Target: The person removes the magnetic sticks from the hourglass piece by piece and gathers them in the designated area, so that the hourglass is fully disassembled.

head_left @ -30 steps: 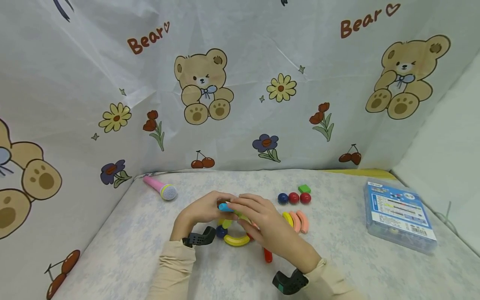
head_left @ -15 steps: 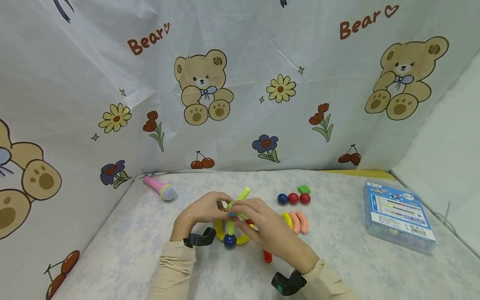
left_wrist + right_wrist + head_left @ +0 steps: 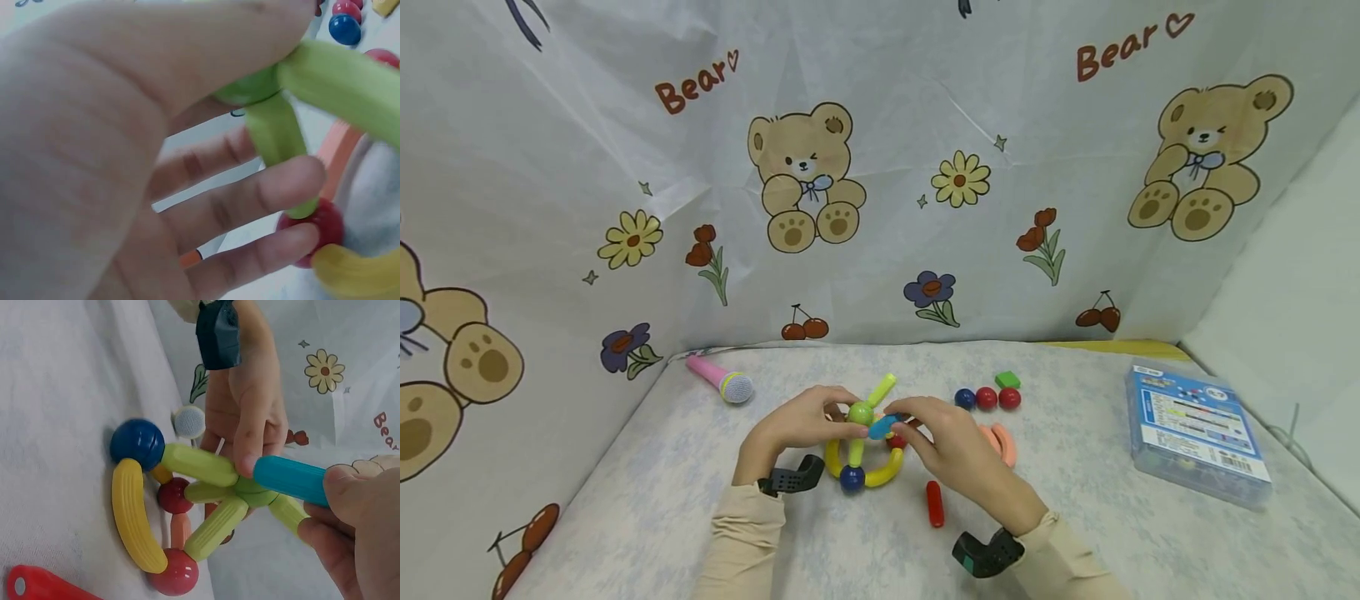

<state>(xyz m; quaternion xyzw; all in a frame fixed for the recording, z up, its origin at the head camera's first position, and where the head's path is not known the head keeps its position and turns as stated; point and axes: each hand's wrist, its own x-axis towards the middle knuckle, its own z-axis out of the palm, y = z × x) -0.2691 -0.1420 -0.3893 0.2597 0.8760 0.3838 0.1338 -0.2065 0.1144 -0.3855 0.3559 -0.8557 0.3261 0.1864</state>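
My left hand [image 3: 808,421] holds the light green ball [image 3: 861,413] at the top of a magnetic stick-and-ball frame, its thumb on the ball. Light green sticks [image 3: 200,464] run from that ball down to a dark blue ball [image 3: 852,478] and red balls [image 3: 174,572]. Curved yellow sticks [image 3: 134,515] and a salmon one join the lower balls in a ring. Another light green stick [image 3: 882,390] points up and away. My right hand [image 3: 955,442] pinches a bright blue stick [image 3: 290,480], whose far end is at the green ball; whether they touch is unclear.
A red stick [image 3: 935,503] lies in front of the right hand. Salmon curved sticks [image 3: 1006,445], a row of balls [image 3: 987,398] and a green block [image 3: 1007,379] lie behind it. A toy microphone [image 3: 722,379] is far left, a plastic box [image 3: 1198,433] right.
The frame has turned, bringing its dark blue ball to the front and a green stick out behind. The blue stick has shifted right, and my right hand has drawn slightly right.
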